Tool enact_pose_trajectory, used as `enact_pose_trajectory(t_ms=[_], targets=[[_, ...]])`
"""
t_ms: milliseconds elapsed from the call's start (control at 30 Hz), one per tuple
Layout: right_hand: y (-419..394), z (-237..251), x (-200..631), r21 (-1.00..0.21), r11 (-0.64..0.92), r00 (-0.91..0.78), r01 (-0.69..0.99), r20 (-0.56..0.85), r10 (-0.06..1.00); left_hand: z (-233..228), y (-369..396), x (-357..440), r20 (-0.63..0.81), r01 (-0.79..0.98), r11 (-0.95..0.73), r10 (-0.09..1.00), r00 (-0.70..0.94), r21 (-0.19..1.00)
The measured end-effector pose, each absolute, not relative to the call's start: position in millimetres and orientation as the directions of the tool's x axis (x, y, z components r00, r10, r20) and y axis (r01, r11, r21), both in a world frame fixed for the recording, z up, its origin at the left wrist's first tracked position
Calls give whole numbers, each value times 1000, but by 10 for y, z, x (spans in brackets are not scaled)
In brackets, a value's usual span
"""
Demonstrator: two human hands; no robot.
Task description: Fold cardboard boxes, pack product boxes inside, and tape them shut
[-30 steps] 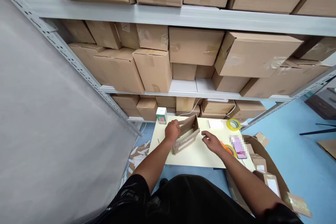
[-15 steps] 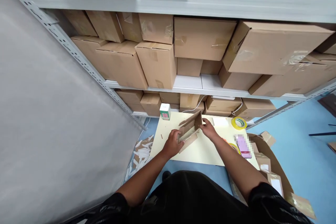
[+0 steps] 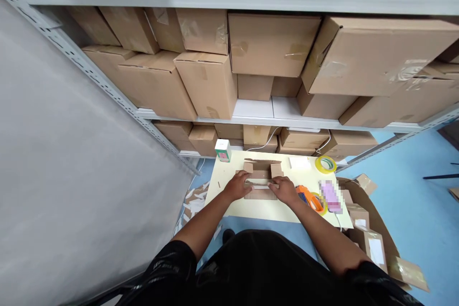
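Observation:
A small brown cardboard box (image 3: 260, 194) sits on the pale yellow table (image 3: 236, 209), its flaps standing apart and its inside showing. My left hand (image 3: 237, 186) grips the box's near left corner, thumb along the near edge. At the near right corner, my right hand (image 3: 284, 189) is closed on the cardboard in the same way. Just right of that hand lies an orange tape dispenser (image 3: 312, 199), beside a roll of yellow tape (image 3: 323, 204) that it partly covers.
A white and green small box (image 3: 223, 150) stands at the table's back left. Toward the right are a tape roll (image 3: 325, 164), a white pad (image 3: 300, 163) and a pink phone (image 3: 330, 196). Shelves of cartons (image 3: 274, 44) rise behind; a large open carton (image 3: 376, 220) holds boxes at right.
The cardboard box has turned from a slant to square with the table's front edge, and its side flaps now show. Both hands have moved with it; the tape dispenser has come into view.

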State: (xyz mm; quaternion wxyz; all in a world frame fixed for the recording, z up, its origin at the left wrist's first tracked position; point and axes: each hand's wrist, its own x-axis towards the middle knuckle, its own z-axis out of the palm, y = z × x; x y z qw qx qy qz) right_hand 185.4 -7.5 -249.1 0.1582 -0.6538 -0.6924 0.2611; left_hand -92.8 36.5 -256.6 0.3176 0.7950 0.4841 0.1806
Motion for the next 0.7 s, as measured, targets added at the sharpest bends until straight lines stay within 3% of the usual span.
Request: enact_pose_trajectory(t_ms=[167,333,533,700], targets=[[-96,-2534,2046,-582,137,-206,801,-53,977,-2628,454,-968,78,642,-444,854,515,625],[-70,-2737,2164,-655,45,-52,754,9,999,-2657,512,-913,63,640,-372,890,452,672],[9,-2867,2029,-647,-41,105,761,61,993,-2680,615,-737,-18,725,-151,975,220,672],[51,-2929,1975,-678,-141,206,722,15,978,-2593,709,-664,41,659,-271,939,343,702]])
